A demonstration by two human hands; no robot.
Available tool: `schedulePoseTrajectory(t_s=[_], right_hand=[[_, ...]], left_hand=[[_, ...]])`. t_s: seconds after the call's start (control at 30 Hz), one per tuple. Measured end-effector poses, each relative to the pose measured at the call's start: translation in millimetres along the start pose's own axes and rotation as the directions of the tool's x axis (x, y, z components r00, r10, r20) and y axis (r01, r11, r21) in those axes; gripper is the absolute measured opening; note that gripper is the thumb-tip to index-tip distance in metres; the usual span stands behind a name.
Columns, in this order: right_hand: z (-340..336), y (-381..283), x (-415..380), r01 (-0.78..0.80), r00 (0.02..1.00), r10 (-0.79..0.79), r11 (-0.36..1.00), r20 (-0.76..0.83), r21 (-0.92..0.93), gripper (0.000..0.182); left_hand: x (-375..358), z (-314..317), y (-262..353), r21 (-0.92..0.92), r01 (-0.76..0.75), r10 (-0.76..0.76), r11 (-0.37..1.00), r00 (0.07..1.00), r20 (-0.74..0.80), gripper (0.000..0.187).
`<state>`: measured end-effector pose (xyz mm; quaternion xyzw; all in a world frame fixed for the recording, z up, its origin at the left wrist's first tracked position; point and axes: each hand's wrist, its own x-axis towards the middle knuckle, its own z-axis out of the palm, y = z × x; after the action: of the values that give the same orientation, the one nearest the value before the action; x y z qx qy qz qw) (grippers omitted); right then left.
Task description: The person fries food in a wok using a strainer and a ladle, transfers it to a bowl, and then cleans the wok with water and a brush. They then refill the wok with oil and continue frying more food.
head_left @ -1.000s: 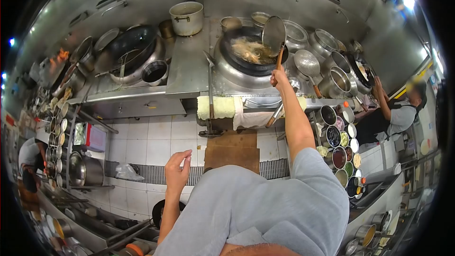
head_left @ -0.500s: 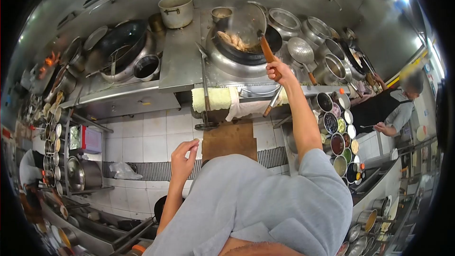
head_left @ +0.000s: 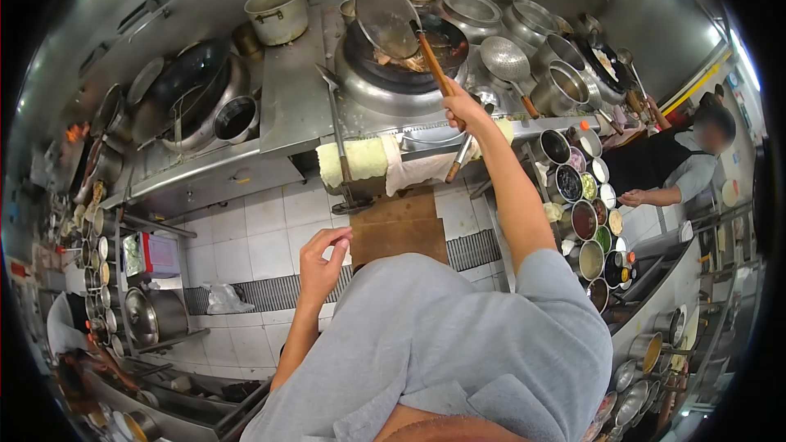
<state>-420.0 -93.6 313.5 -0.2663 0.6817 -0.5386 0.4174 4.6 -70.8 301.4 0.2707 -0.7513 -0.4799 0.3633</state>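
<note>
My right hand [head_left: 465, 108] is closed round the wooden handle [head_left: 432, 61] of a large round mesh strainer [head_left: 387, 20]. The strainer's disc is tilted above the left side of a black wok [head_left: 450, 42] on the burner. Pale brown pieces of food [head_left: 413, 63] show in the wok below the disc, which hides part of it. My left hand [head_left: 324, 255] hangs in front of my body, empty, its fingers loosely bent and the thumb apart from them. A long-handled ladle or turner [head_left: 334, 115] leans near the wok's left, over a yellowish towel [head_left: 364, 160].
A perforated skimmer [head_left: 505, 59] and metal pots [head_left: 559, 87] stand right of the wok. Several seasoning containers [head_left: 584, 219] line the right side. A second wok [head_left: 184, 86] and a tall pot [head_left: 277, 20] are at the left. A co-worker [head_left: 655, 160] stands at the right.
The strainer has moved left relative to the wok, uncovering more of its right side, and less food shows. The whole view has shifted slightly. My left hand stays empty.
</note>
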Motion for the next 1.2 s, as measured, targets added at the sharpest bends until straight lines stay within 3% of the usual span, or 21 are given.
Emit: schedulePoseTrajectory(t_s=[0.13,0.23,0.37,0.5,0.53,0.6,0.67,0.77,0.97,1.07,1.17,1.2], right_hand=[[1,14,32,0.098,0.994,-0.097,0.995,-0.059,0.023,0.074],[-13,14,3,0.069,0.990,-0.078,0.994,-0.116,-0.084,0.074],[-38,21,11,-0.026,0.996,0.024,1.000,-0.086,-0.017,0.073],[-35,21,41,0.105,0.989,-0.109,0.994,-0.105,-0.038,0.072],[-31,15,45,0.106,0.975,-0.140,0.976,-0.170,-0.193,0.072],[-36,23,81,0.224,0.909,-0.350,0.868,-0.226,-0.444,0.073],[-38,30,111,0.236,0.791,-0.553,0.670,-0.261,-0.704,0.072],[-33,25,117,0.066,0.842,-0.474,0.562,-0.255,-0.825,0.067],[3,88,70,0.015,0.881,-0.420,0.488,-0.220,-0.873,0.061],[3,126,61,0.219,0.842,-0.494,0.680,-0.217,-0.700,0.050],[-23,167,29,0.289,0.791,-0.408,0.906,-0.456,-0.308,0.043],[-32,187,13,0.275,0.718,-0.459,0.878,-0.523,-0.392,0.041]], left_hand=[[-11,2,-1,0.099,-0.010,0.011,0.995,1.000,-0.004,0.019],[-23,0,-3,0.121,0.052,-0.039,0.991,0.994,-0.107,0.020],[-39,2,-17,0.091,0.170,-0.152,0.981,0.973,-0.175,0.019],[-34,6,-4,0.196,0.085,-0.063,0.977,0.991,-0.118,0.019],[-33,6,-1,0.200,0.071,-0.047,0.977,0.991,-0.125,0.019],[-31,7,5,0.191,0.094,-0.065,0.977,0.986,-0.151,0.018],[-31,7,4,0.185,0.098,-0.071,0.978,0.986,-0.151,0.018],[-31,10,9,0.211,0.098,-0.072,0.973,0.989,-0.125,0.018],[-42,9,-5,0.181,0.190,-0.168,0.965,0.977,-0.131,0.021],[-43,4,-13,0.429,0.171,-0.230,0.887,0.969,0.088,0.030],[-52,-8,-41,0.616,0.142,-0.399,0.775,0.865,0.303,0.042],[-55,-11,-53,0.654,0.186,-0.478,0.733,0.826,0.300,0.047]])
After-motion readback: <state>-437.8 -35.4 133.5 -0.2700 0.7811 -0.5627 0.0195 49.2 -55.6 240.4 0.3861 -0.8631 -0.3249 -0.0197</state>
